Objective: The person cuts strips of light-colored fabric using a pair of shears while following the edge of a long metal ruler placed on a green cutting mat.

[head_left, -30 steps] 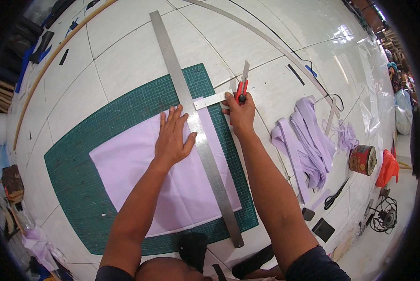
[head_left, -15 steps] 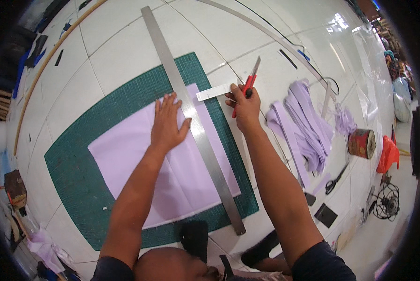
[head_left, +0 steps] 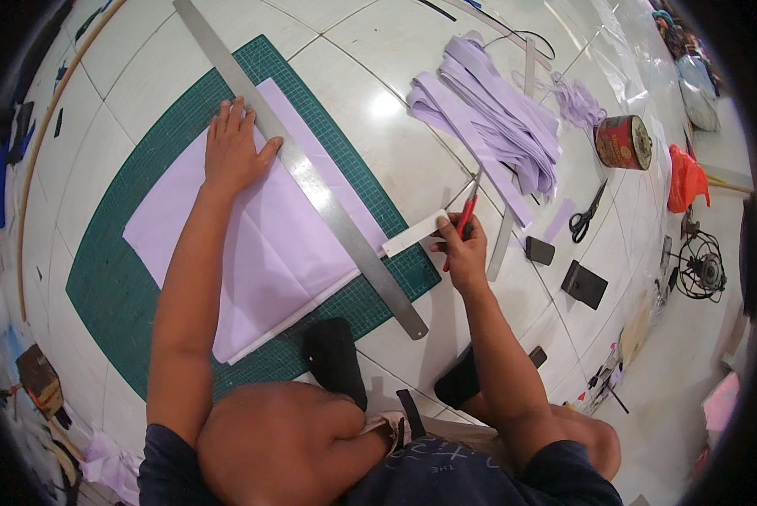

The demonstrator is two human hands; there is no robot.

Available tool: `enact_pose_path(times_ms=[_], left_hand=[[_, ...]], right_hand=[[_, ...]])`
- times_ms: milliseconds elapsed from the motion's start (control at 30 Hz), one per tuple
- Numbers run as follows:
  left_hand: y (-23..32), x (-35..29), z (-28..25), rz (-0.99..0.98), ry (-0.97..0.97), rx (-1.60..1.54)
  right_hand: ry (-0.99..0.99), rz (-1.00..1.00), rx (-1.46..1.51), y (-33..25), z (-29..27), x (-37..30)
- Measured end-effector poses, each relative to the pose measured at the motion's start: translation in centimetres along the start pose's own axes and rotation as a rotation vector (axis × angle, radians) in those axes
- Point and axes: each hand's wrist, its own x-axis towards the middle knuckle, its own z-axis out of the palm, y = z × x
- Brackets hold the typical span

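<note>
Spread flat, the left hand (head_left: 233,156) lies on lilac cloth (head_left: 260,253) with its thumb at the edge of a long steel ruler (head_left: 311,181), while the right hand (head_left: 465,249) is closed around a red cutter (head_left: 468,209) and pinches a white strip (head_left: 416,234) whose end reaches the cloth's near right corner. Beneath cloth and ruler lies a gridded green cutting mat (head_left: 121,295), set on glossy, pale floor tiles (head_left: 349,63). To the right, past heaped lilac bands (head_left: 501,118), stands a red tin (head_left: 616,142) — its contents cannot be made out — with a crumpled red plastic bag (head_left: 686,179) nearby.
</note>
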Motion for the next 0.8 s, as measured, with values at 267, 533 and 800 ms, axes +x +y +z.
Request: enact_pose_path(times_ms=[267,533,800], left_hand=[[0.7,0.5,-2.2,-0.010,-0.330,-0.041],[0.3,0.1,-1.6,-0.013,-0.274,-0.140],[0.6,0.2,-1.3,-0.036,-0.281,-0.182]], right_hand=[[-0.017,-0.029,0.008,2.2,1.6,0.2],[-0.016,-0.046,-0.007,2.6,1.7,0.3],[-0.008,-0.074,-0.045,2.8,1.5,0.7]])
